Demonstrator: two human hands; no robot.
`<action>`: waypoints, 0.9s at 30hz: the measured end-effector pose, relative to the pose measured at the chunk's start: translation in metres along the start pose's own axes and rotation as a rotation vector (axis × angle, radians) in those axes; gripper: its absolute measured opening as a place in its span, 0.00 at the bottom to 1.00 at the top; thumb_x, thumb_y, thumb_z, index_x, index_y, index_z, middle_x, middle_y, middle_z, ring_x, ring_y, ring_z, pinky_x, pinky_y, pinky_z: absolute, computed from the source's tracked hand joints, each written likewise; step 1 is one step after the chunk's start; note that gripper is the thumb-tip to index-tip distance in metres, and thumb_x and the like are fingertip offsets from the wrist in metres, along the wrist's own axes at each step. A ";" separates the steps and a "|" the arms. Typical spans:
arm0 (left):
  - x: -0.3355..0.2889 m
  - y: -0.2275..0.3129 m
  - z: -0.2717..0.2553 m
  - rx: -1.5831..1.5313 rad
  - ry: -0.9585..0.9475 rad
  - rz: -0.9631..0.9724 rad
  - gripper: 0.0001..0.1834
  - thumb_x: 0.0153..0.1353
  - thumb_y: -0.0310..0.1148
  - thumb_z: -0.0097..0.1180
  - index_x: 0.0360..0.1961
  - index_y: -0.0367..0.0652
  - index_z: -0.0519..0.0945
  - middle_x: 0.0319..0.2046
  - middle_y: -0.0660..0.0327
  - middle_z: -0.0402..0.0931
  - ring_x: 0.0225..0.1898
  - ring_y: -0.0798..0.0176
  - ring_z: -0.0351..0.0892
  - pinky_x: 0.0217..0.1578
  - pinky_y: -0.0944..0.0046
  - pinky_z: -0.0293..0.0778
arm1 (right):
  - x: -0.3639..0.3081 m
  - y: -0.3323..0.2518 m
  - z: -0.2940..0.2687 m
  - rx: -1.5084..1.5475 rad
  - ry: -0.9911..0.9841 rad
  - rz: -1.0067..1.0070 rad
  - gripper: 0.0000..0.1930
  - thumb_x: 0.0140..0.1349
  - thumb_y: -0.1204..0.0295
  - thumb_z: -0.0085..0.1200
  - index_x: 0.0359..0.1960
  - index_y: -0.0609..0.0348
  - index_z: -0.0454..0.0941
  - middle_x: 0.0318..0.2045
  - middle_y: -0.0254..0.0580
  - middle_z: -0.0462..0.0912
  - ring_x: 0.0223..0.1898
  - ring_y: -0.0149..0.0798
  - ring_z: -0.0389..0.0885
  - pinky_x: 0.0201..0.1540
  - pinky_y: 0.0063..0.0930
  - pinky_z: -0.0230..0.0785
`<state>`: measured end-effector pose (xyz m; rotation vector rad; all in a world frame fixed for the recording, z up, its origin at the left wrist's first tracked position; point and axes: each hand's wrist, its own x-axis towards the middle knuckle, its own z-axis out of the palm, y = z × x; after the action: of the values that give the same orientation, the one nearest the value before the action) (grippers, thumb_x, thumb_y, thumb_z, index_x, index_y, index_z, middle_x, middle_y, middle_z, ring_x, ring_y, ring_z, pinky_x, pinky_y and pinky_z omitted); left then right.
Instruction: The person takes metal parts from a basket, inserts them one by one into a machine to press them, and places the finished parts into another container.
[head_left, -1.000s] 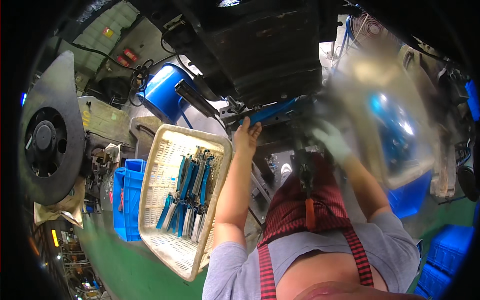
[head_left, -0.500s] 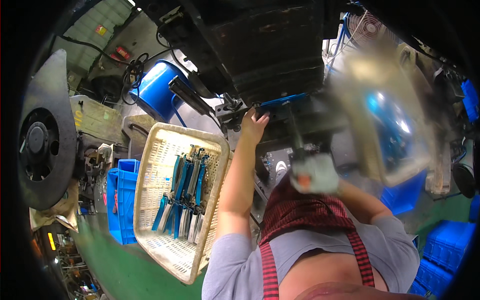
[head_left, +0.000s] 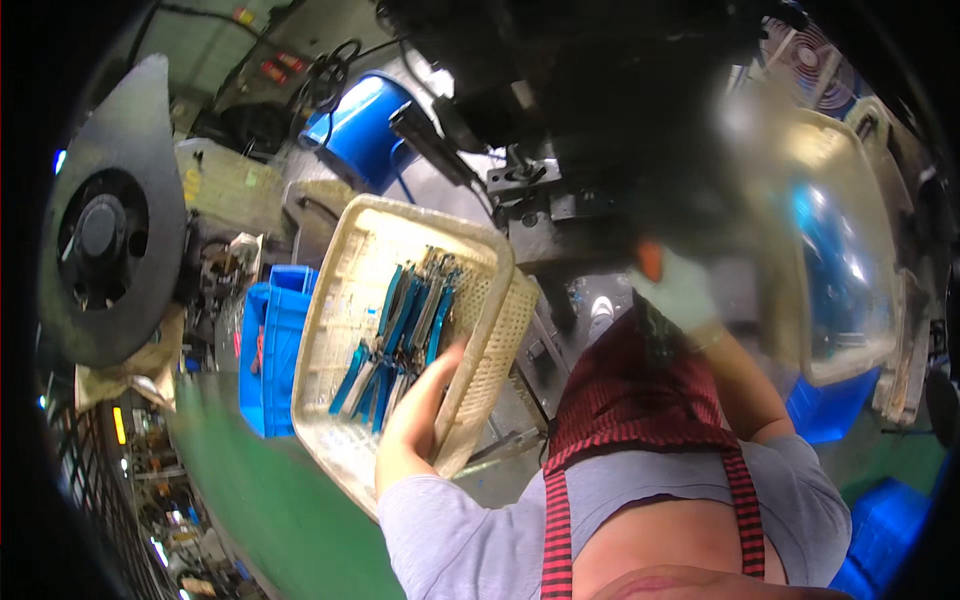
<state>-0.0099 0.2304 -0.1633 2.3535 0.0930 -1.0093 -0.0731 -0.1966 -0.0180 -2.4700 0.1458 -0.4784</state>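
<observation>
My bare left hand (head_left: 437, 378) reaches into a cream plastic basket (head_left: 330, 300) on the left, beside long, thin blue-and-silver metal parts (head_left: 405, 315). Its fingers are blurred and partly hidden, so a grip on a part cannot be made out. My right hand (head_left: 682, 292) wears a pale glove and is in front of my apron, below the dark machine (head_left: 600, 110). It is closed, with a small orange piece (head_left: 650, 260) showing at its edge; what this belongs to is unclear.
Another cream basket (head_left: 875, 220) with blue parts, partly blurred, is at the right. Left of the near basket are a blue bin (head_left: 268, 350) and a large dark wheel guard (head_left: 120, 200). A blue drum (head_left: 365, 130) stands behind, a fan (head_left: 805, 55) at the far right.
My left hand has come back from the machine's front edge to the parts in the left basket. My right hand has moved up and to the right. The whole view has shifted.
</observation>
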 end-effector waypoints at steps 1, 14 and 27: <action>0.008 -0.015 0.011 0.114 -0.009 0.009 0.29 0.46 0.42 0.56 0.49 0.37 0.68 0.43 0.49 0.71 0.46 0.57 0.70 0.45 0.61 0.65 | 0.000 0.001 -0.007 -0.027 -0.038 -0.068 0.22 0.50 0.51 0.49 0.30 0.60 0.73 0.15 0.46 0.76 0.16 0.44 0.74 0.20 0.32 0.66; -0.004 0.001 -0.016 -0.152 -0.032 -0.010 0.25 0.50 0.40 0.53 0.45 0.34 0.70 0.41 0.52 0.73 0.43 0.60 0.71 0.43 0.63 0.66 | 0.116 0.110 0.011 -0.222 0.090 0.314 0.18 0.44 0.65 0.50 0.37 0.60 0.70 0.30 0.53 0.77 0.32 0.51 0.76 0.36 0.41 0.68; -0.192 0.112 -0.153 -0.537 0.820 0.413 0.21 0.48 0.26 0.57 0.44 0.36 0.65 0.27 0.64 0.71 0.21 0.75 0.68 0.19 0.77 0.65 | -0.052 0.161 -0.153 -0.721 0.030 0.561 0.16 0.49 0.61 0.47 0.37 0.56 0.72 0.28 0.50 0.78 0.31 0.48 0.77 0.34 0.39 0.69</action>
<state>-0.0167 0.2471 0.1058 2.0039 0.1550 0.2005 -0.1769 -0.3996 -0.0138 -2.9142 1.1624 -0.2315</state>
